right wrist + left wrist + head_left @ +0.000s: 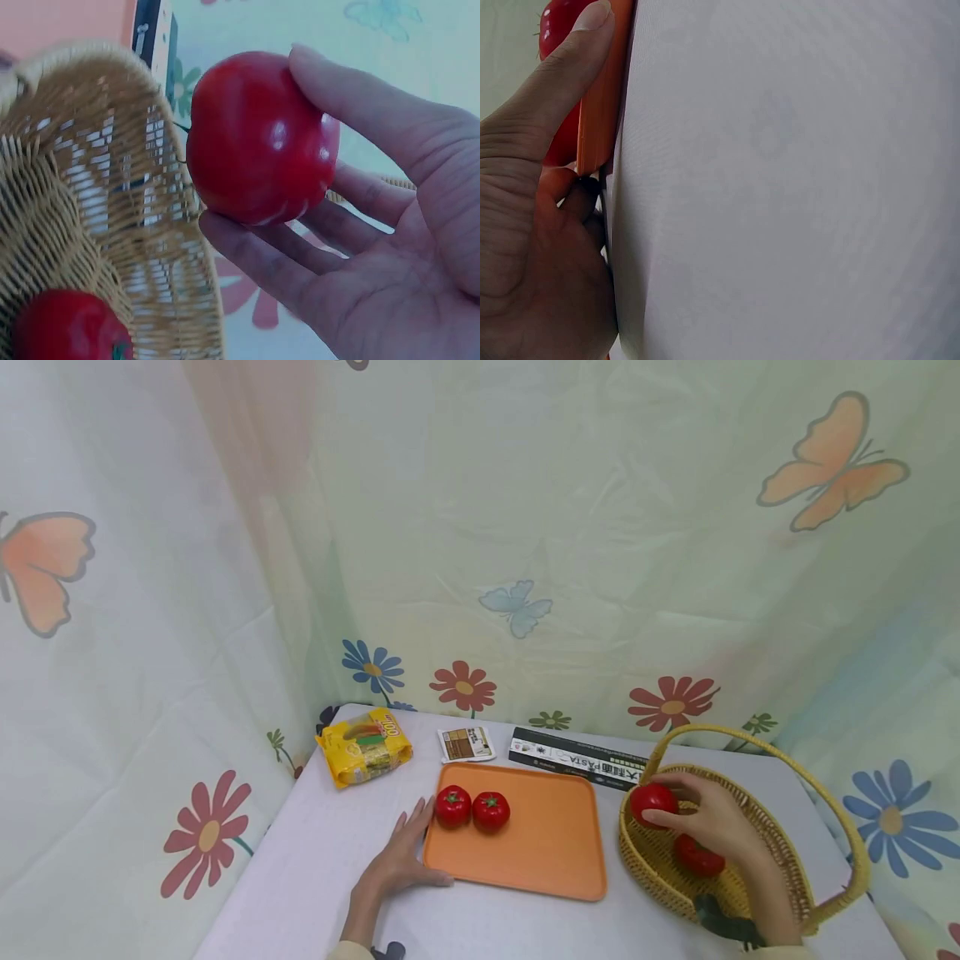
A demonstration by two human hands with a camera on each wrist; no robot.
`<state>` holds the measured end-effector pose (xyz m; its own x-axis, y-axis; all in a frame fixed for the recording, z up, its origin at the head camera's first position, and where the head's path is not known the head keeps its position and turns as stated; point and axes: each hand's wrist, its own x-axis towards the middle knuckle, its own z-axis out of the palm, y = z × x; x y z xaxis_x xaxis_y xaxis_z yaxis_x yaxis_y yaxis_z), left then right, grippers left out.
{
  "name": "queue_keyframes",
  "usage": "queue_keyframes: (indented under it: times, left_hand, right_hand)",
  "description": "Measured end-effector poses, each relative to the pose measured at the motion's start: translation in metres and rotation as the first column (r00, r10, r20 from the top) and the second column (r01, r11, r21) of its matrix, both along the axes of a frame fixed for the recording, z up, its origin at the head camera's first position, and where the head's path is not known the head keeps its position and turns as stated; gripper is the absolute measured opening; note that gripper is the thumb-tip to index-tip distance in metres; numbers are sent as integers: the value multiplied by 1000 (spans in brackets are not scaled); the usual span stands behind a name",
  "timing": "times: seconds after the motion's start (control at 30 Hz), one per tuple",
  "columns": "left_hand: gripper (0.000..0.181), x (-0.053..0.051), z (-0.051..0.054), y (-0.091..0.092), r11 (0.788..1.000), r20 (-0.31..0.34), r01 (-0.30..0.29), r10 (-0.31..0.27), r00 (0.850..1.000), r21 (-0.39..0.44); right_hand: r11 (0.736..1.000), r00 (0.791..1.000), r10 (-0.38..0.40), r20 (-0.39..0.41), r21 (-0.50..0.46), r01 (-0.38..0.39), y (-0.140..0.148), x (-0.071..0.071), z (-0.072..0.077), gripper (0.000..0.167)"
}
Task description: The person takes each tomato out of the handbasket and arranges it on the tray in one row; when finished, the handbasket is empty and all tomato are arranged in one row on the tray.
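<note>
Red and round, with no long axis, one tomato [651, 803] is clamped in the fingers of the right hand [705, 818] at the left side of the basket [654, 881]; the tray [547, 839] lies leftward, the left hand [400, 860] touching its opposite end, thumb and fingers apart.

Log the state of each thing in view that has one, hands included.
Tray: flat, bearing two tomatoes
Left hand: touching the tray's edge
Right hand: holding a third tomato
Basket: upright, at least one more tomato inside
Yellow packet: lying down, sealed or not unclear
Sachet: lying flat
Pasta box: lying flat
</note>
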<state>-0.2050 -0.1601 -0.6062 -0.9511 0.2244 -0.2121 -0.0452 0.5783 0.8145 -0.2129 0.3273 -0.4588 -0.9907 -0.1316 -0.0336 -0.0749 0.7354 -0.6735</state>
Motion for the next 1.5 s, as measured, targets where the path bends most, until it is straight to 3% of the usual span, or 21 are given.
queue_keyframes:
  times: [0.3,0.57,1.07,1.5]
  left_hand:
    - [136,1,0,1,1000,6,-9,9,1000,-1]
    - [136,1,2,0,1000,-9,-4,4,1000,-6]
    - [134,1,2,1,1000,-4,-10,10,1000,-10]
    - [134,2,4,1,1000,12,-21,22,1000,-18]
  right_hand:
    - [995,993,93,-72,-17,-94,-24,-7,-3,65]
    - [990,992,121,-25,-65,-122,-48,-9,-7,65]
    - [972,980,197,-15,-128,-197,-80,-18,-21,64]
    - [968,969,235,72,-107,-227,-110,-26,-46,59]
